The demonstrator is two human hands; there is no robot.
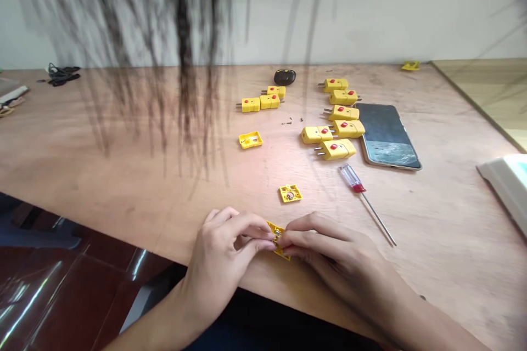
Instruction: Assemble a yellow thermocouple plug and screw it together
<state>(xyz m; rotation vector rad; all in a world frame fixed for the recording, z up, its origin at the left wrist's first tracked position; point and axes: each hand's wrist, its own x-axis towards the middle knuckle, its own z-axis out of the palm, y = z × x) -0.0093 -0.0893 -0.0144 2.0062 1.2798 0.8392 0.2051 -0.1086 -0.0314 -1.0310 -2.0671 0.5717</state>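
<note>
Near the table's front edge, an open yellow plug housing half [281, 253] with metal parts inside lies between my hands. My left hand [230, 247] is closed, its thumb and fingertips pinching the housing half from the left. From the other side my right hand [337, 252] presses its closed fingertips against the metal parts and the housing; whether it also grips a small piece is hidden. Just beyond my fingers sits a square yellow plug piece [290, 193], its inner side facing up. Farther back is another yellow shell half [250, 140], open side up.
Several assembled yellow plugs [338, 149] stand at centre right, beside a phone [389, 137]. A screwdriver [366, 197] lies to my right, small screws [289, 120] farther back. Behind are more plugs [269, 101] and a black case [285, 77]. Blurred hair strands cover the upper left.
</note>
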